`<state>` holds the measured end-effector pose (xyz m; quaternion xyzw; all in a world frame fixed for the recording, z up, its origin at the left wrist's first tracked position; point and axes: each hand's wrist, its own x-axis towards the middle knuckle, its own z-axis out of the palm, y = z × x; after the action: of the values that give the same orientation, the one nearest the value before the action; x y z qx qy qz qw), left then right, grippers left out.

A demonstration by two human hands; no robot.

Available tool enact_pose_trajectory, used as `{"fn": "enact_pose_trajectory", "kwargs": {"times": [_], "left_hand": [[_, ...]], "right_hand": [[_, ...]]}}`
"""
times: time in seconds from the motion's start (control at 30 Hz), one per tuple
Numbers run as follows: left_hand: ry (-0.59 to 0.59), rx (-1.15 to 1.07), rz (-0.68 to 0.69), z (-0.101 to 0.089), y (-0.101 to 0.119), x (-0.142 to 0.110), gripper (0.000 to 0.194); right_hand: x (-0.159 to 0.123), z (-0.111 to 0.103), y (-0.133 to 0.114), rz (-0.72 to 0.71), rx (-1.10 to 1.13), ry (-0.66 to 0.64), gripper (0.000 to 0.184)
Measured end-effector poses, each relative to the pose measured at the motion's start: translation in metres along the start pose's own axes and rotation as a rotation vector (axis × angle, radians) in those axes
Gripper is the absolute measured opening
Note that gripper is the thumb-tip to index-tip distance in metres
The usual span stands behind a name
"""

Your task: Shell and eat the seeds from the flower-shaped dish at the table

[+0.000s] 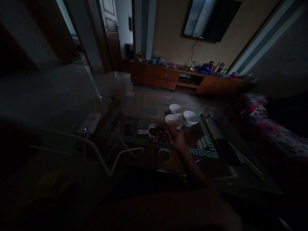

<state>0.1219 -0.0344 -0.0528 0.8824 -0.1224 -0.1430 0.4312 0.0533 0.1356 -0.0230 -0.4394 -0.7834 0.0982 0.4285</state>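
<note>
The picture is very dark. My right hand (177, 139) reaches over the right side of a white tray (152, 138) with a purplish edge, its fingers closed in a pinch at the contents. Whatever lies between the fingertips is too small and dim to make out. Dark and pale small pieces (156, 131) fill the tray. Just behind the hand stands a white bowl (179, 123) with pale pieces in it. Nearer to me sits a small bowl (165, 156) of darker bits. My left hand cannot be made out; a dim limb crosses the bottom.
Two more white bowls, one at the back (176, 109) and one at the right (191, 118), stand on the glass table (134, 141). A white power bank (89, 124) and a looping white cable (120, 153) lie left. Chopsticks (246, 160) lie right. A cluttered cabinet (166, 77) stands beyond.
</note>
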Motion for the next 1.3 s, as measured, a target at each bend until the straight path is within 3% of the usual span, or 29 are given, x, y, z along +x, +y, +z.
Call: {"fn": "enact_pose_trajectory", "kwargs": {"times": [0.13, 0.27, 0.33, 0.4, 0.53, 0.63, 0.77, 0.87, 1.07, 1.3], "left_hand": [[-0.131, -0.037, -0.059, -0.012, 0.004, 0.002, 0.030], [-0.185, -0.051, -0.070, -0.018, 0.010, -0.003, 0.017], [-0.177, -0.027, -0.078, -0.016, 0.013, -0.007, 0.023], [-0.165, 0.006, -0.085, -0.014, 0.016, -0.011, 0.032], [-0.186, 0.040, -0.094, -0.011, 0.017, -0.015, 0.040], [-0.190, 0.040, -0.105, -0.009, 0.016, -0.012, 0.036], [-0.179, 0.031, -0.113, -0.009, 0.015, -0.005, 0.038], [-0.152, 0.012, -0.099, -0.009, 0.013, -0.003, 0.043], [-0.052, -0.017, -0.072, -0.004, 0.008, -0.003, 0.037], [-0.084, -0.045, -0.025, -0.001, 0.002, 0.002, 0.036]], "right_hand": [[0.001, 0.001, 0.000, 0.046, 0.001, 0.052, 0.031], [0.002, -0.008, 0.010, 0.193, -0.082, 0.424, 0.040], [0.004, -0.016, 0.018, 0.284, -0.138, 0.605, 0.044], [0.005, -0.022, 0.025, 0.346, -0.180, 0.662, 0.047], [0.006, -0.026, 0.028, 0.387, -0.185, 0.620, 0.050], [0.004, -0.022, 0.022, 0.319, -0.110, 0.596, 0.048], [0.001, -0.014, 0.011, 0.172, -0.033, 0.390, 0.044], [0.001, -0.010, 0.007, 0.141, -0.090, 0.274, 0.042], [0.001, -0.011, 0.011, 0.209, -0.190, 0.299, 0.045], [0.001, -0.008, 0.014, 0.230, -0.235, 0.298, 0.052]]}}
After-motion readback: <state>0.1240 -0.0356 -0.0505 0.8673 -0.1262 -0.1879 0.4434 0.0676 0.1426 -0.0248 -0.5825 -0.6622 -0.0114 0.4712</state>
